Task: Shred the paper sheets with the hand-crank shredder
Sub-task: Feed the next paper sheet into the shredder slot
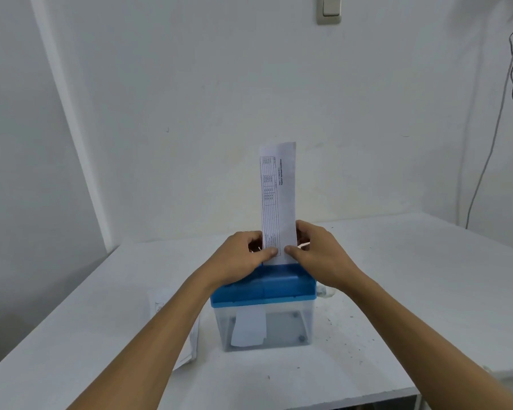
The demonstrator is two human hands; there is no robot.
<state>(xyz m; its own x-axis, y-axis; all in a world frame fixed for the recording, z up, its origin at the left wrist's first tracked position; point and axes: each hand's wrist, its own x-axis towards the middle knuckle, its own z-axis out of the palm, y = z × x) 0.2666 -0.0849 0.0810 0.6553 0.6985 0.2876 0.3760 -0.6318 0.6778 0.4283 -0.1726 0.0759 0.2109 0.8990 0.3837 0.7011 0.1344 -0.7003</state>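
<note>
Shredder (267, 287) stood mid-tabletop (397, 291), blue head on clear bin (282, 327). Narrow printed paper sheet (279, 202) stood upright, lower edge at shredder top. Left grip (240, 258) and right grip (317, 255) were each clamped on the sheet's lower sides, thumbs in front. White piece (249, 327) hung inside bin. Spare sheets (160, 306) lay just left of shredder.

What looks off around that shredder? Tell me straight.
Inside the clear bin, a broad white paper piece hangs below the blue shredder head, seemingly uncut rather than in strips. Dark specks dot the table at its right.
</note>
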